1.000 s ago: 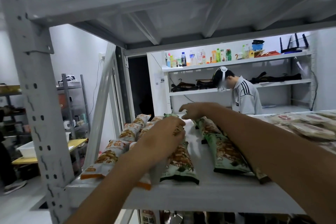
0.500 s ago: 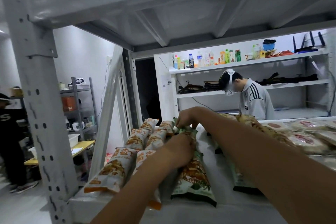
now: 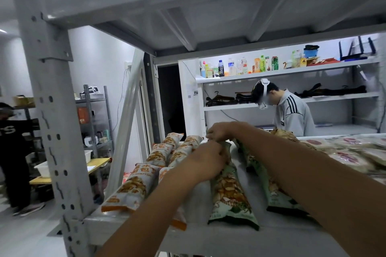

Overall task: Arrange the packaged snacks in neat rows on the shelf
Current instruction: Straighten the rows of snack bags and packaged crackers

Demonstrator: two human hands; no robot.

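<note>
The green snack packet (image 3: 229, 192) is lying flat on the shelf (image 3: 271, 236), its long axis running from 6 to 12 o'clock. At its 9 o'clock, the orange-and-white packets (image 3: 133, 188) are showing big orange Chinese characters, with the Latin line beneath too blurred to read. The left hand (image 3: 206, 160) is gripping the packet's far half, and the right hand (image 3: 219, 132), reaching in from 4 o'clock, is pinching its far tip.

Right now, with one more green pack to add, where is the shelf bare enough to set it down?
A bare strip of shelf runs between the middle green pack and the right green pack, and along the front edge. Crowded: orange packs on the left, pale packs far right.
</note>
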